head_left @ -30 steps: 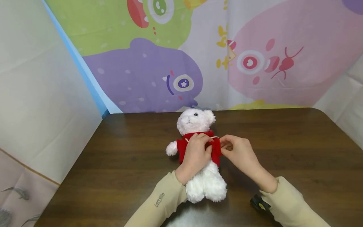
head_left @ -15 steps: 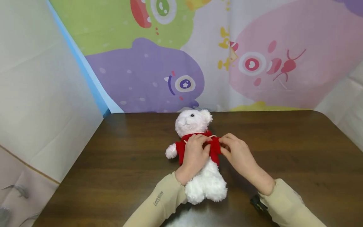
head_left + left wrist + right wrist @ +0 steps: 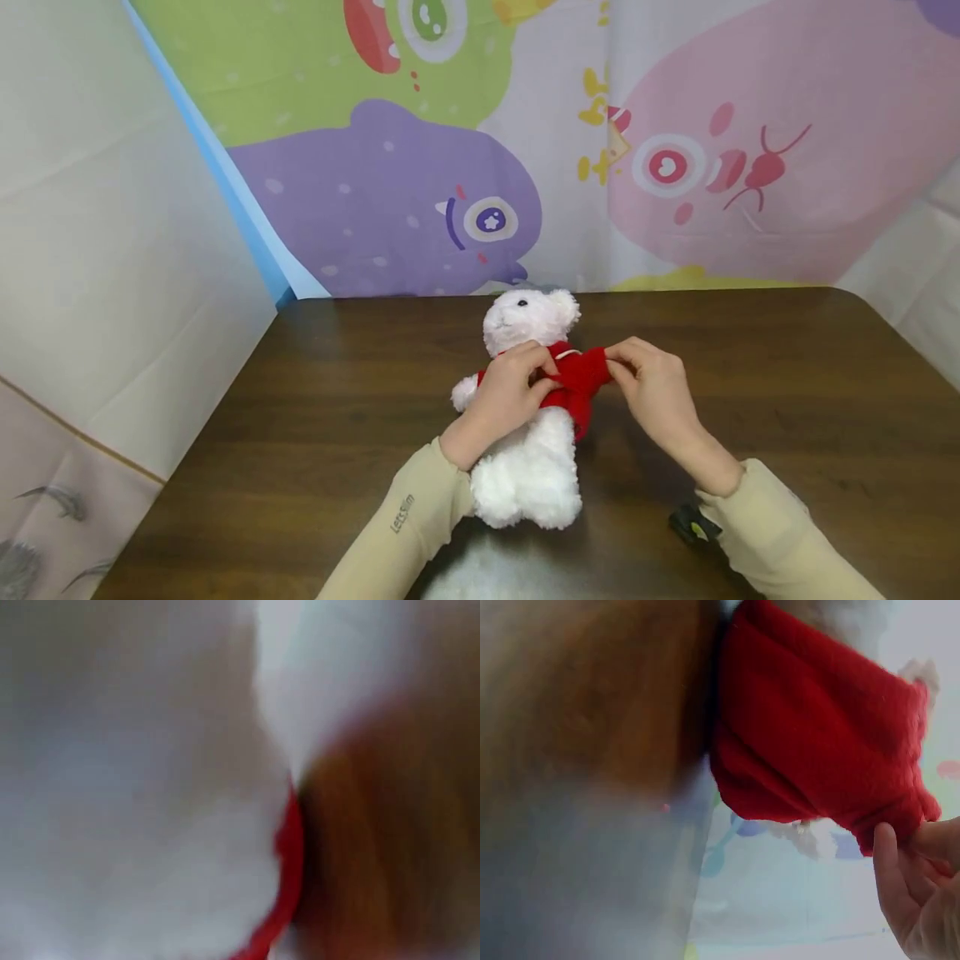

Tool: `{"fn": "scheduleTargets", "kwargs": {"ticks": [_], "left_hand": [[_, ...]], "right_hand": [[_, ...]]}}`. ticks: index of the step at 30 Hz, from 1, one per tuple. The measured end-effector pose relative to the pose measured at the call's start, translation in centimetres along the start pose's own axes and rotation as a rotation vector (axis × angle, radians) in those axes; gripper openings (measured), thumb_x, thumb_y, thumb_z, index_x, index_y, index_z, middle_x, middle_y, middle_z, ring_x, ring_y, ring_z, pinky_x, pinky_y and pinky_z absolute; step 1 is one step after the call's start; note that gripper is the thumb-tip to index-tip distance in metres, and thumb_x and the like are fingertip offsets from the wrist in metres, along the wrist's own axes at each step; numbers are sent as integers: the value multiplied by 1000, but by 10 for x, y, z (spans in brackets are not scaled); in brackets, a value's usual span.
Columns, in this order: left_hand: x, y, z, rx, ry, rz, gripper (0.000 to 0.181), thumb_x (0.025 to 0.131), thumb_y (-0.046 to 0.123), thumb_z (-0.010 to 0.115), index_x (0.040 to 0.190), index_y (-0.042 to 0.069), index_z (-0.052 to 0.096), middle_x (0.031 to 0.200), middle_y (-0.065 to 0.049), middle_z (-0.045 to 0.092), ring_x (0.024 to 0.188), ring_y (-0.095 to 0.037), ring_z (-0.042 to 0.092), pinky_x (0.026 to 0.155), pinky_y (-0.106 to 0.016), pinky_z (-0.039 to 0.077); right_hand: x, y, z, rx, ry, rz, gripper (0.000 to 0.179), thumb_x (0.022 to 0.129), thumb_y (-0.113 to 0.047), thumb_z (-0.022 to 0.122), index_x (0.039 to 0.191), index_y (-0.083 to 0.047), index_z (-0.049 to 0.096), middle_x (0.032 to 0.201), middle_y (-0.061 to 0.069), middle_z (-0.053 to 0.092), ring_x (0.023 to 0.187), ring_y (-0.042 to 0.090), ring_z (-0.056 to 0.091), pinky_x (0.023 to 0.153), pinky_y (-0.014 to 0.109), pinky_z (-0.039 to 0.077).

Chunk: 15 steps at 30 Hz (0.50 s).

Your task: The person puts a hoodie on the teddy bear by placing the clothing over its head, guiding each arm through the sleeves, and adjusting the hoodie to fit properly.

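A white plush teddy bear [image 3: 525, 467] lies on its back on the table, dressed in a red hoodie [image 3: 577, 404] with a white drawstring. My left hand [image 3: 506, 392] lies across its chest, thumb and fingers pinching the red cloth. Between thumb and fingertips, my right hand [image 3: 656, 387] grips the end of the sleeve [image 3: 596, 367] and holds it stretched out to the right. No paw shows at that sleeve's end, while a white paw [image 3: 463, 393] sticks out on the other side. In the right wrist view the sleeve cloth [image 3: 817, 727] looks taut toward the fingers.
The dark wooden table [image 3: 337, 383] extends on both sides of the bear. Behind it hangs a cartoon-print curtain [image 3: 390, 200], with a pale panel [image 3: 112, 208] to the left. A small black device [image 3: 693, 525] sits by the right cuff.
My right hand has moved right and slightly up, drawing the sleeve outward. The bear has tilted, its head shifting right and its legs left. My left hand has stayed on the chest.
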<state>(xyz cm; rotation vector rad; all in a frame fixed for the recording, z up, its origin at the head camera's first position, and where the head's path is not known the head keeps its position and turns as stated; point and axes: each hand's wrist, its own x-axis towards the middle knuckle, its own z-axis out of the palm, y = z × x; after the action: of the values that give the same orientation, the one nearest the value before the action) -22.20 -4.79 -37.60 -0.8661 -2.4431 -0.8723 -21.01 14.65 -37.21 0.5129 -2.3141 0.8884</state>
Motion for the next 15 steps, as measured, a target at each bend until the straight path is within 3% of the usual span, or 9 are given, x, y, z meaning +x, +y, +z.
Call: {"fn": "scheduleTargets", "kwargs": {"ticks": [3, 6, 10, 15], "left_hand": [[2, -6, -8, 8, -53, 39, 11, 78, 6, 68, 77, 11, 58, 77, 2, 58, 67, -8, 49, 63, -18, 42], [3, -10, -15, 18, -97, 37, 13, 79, 7, 68, 75, 11, 57, 77, 2, 59, 66, -8, 50, 62, -19, 42], [3, -13, -21, -6, -162, 22, 14, 78, 6, 69, 73, 11, 56, 78, 2, 60, 64, -8, 49, 61, -18, 43], [4, -9, -23, 6, -185, 20, 3, 82, 10, 65, 83, 13, 63, 84, 4, 62, 72, -8, 53, 69, -20, 45]], "right_hand": [[4, 6, -5, 77, -23, 68, 6, 77, -3, 69, 83, -3, 69, 78, 7, 67, 60, 15, 63, 54, 23, 50], [8, 13, -8, 171, -63, 182, 9, 79, -8, 68, 87, -3, 70, 78, 11, 68, 57, 14, 63, 52, 16, 48], [11, 20, -10, 248, -96, 310, 17, 82, -14, 66, 92, 0, 69, 80, 16, 69, 58, 13, 64, 56, 17, 50], [11, 19, -13, 193, -125, 319, 19, 84, -19, 65, 92, -3, 70, 79, 13, 69, 56, 10, 56, 51, 20, 45]]}}
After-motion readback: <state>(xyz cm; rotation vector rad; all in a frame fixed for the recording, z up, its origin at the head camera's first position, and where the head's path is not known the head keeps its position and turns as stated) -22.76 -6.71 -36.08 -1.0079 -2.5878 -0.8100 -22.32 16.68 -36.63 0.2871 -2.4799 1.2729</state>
